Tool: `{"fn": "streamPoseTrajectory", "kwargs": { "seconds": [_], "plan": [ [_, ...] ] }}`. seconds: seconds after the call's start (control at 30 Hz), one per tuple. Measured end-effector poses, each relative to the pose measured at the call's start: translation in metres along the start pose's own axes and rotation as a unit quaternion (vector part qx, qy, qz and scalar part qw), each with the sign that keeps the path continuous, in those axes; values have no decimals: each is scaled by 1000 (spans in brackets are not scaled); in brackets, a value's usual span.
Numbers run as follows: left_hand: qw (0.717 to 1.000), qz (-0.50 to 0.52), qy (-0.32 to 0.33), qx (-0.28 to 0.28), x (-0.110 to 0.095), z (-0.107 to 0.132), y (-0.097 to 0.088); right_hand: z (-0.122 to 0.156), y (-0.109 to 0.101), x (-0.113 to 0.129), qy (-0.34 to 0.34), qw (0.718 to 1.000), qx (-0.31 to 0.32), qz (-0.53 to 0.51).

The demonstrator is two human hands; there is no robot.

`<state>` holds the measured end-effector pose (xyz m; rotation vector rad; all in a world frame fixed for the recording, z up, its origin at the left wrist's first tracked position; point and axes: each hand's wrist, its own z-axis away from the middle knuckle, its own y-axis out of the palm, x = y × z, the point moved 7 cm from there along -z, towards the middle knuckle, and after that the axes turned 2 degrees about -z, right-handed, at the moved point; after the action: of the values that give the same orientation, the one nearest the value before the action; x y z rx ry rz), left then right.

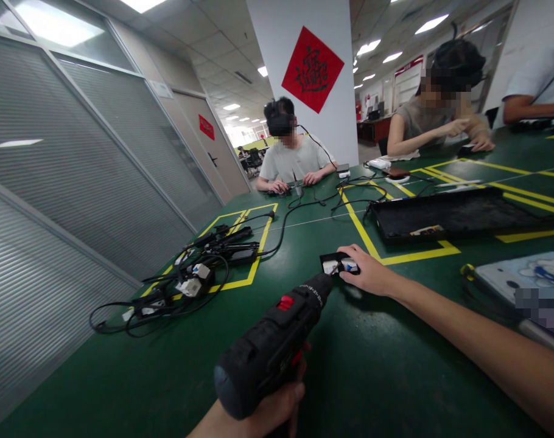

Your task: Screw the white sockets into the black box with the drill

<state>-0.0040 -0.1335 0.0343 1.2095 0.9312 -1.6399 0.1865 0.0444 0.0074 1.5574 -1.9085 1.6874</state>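
Observation:
My left hand [277, 404] is wrapped round the grip of a black cordless drill [272, 340] with red switches. The drill points away from me, and its bit reaches a small black casing [325, 259] with white parts in it. Whether the bit touches a screw there I cannot make out. My right hand [360, 271] comes in from the right and grips the casing from its right side, fingers over the top edge, on the green table [350, 365].
A tangle of black cables and power strips [199, 267] lies to the left. At the right are a long black tray [441, 213] and a pale patterned case [523, 280]. One person [299, 158] sits opposite, others at the right. Yellow tape [363, 231] marks the table.

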Motion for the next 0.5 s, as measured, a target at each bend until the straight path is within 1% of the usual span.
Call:
{"fn": "streamPoseTrajectory", "kwargs": {
  "seconds": [0.2,0.4,0.5],
  "plan": [
    [1000,1,5,7,8,-3,-2,0,-1,2,-1,1000,1,-2],
    [1000,5,3,7,2,-1,0,0,-1,3,-6,1000,-6,8],
    [1000,8,-1,7,3,0,-1,0,0,1,-6,1000,-5,7]
  ]
}}
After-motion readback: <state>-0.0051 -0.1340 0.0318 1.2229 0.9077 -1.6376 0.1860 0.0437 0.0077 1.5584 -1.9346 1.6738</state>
